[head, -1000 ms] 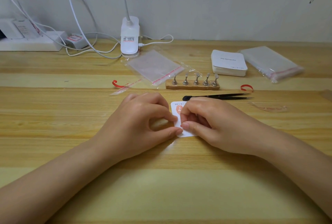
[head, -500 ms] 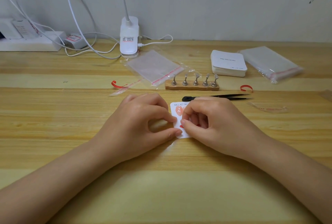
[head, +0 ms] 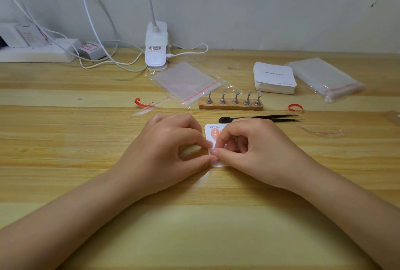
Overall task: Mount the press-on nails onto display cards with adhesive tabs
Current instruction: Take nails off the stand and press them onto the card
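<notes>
A white display card (head: 210, 129) lies flat on the wooden desk between my hands, most of it covered by fingers. One orange press-on nail (head: 214, 134) sits near the card's top left corner. A bit of red (head: 238, 151) shows under my right fingers. My left hand (head: 171, 150) pinches the card's left edge between thumb and forefinger. My right hand (head: 257, 150) is curled over the card, its thumb and forefinger pinching a small clear tab (head: 211, 151) at that same edge. The two thumbs touch.
Black tweezers (head: 259, 118) lie just behind the card. Behind them stands a wooden nail stand (head: 231, 106) with several metal holders. A stack of white cards (head: 274, 78), plastic bags (head: 324, 77) (head: 186, 81), a lamp base (head: 156, 46), red strips (head: 295, 107) (head: 139, 103), and a power strip (head: 36, 53) with cables lie further back.
My right thumb and forefinger have crept a little to the left over the card and now meet my left thumb at its left edge. The left hand has stayed put.
</notes>
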